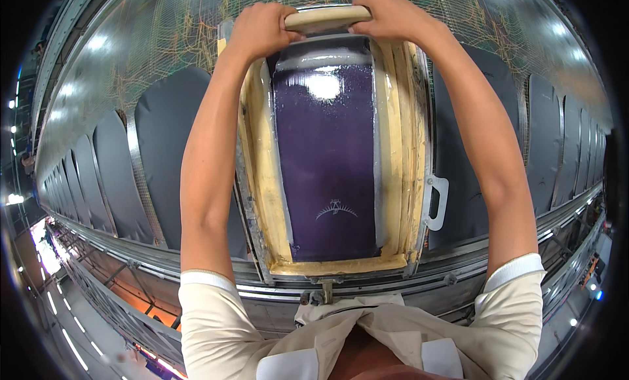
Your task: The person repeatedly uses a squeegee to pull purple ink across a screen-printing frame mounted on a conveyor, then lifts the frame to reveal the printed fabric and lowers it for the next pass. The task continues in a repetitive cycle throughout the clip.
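Note:
Both my arms reach forward over a screen-printing frame (401,203) edged with yellowish tape. At its far end, my left hand (263,30) is closed round the left end of a squeegee (327,18) with a pale wooden handle. Round the handle's right end, my right hand (394,16) is closed as well. The squeegee lies crosswise over the frame; its blade edge is mostly hidden. Nearer me stretches the dark purple mesh (327,151), glossy with ink at the far end. A small pale crest-like design (336,209) shows near its close end.
Dark grey fabric panels (173,144) line the long table on both sides. A grey metal handle (437,204) juts from the frame's right side. Metal rails (452,279) run along the table's near edge, close to my body. Beyond the panels lies a greenish, line-streaked table surface (177,26).

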`<state>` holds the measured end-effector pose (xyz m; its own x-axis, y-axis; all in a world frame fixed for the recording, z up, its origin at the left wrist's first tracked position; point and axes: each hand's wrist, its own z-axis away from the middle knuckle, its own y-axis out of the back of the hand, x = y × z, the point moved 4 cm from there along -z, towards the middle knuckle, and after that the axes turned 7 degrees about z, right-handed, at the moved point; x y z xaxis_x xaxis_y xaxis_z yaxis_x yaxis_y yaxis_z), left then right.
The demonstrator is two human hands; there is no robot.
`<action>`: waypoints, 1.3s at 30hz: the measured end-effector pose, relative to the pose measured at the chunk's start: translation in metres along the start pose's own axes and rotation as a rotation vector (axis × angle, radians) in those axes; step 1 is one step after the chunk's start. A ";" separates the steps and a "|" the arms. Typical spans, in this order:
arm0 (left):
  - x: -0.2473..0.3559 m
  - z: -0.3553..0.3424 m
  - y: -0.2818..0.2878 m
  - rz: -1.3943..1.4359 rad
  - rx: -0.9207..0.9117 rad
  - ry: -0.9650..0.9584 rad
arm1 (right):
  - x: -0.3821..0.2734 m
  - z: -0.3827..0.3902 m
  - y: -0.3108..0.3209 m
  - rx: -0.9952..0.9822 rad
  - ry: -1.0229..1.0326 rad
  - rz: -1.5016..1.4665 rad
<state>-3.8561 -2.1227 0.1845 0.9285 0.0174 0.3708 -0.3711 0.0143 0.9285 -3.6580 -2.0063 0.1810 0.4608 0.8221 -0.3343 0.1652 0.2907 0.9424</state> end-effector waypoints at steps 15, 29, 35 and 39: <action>0.049 0.120 -0.028 0.043 -0.006 0.038 | -0.069 0.097 -0.042 -0.088 0.019 -0.008; 0.184 0.368 -0.079 0.153 -0.041 -0.023 | -0.204 0.344 -0.074 -0.175 0.007 -0.183; 0.122 0.252 -0.048 0.080 -0.034 -0.046 | -0.149 0.235 -0.048 -0.106 0.026 -0.045; 0.058 0.134 -0.015 -0.003 0.056 -0.052 | -0.089 0.111 -0.020 -0.074 -0.024 -0.010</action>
<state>-3.7955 -2.2562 0.1947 0.9295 -0.0346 0.3673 -0.3686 -0.0419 0.9287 -3.6049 -2.1396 0.1914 0.4801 0.8073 -0.3430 0.1057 0.3349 0.9363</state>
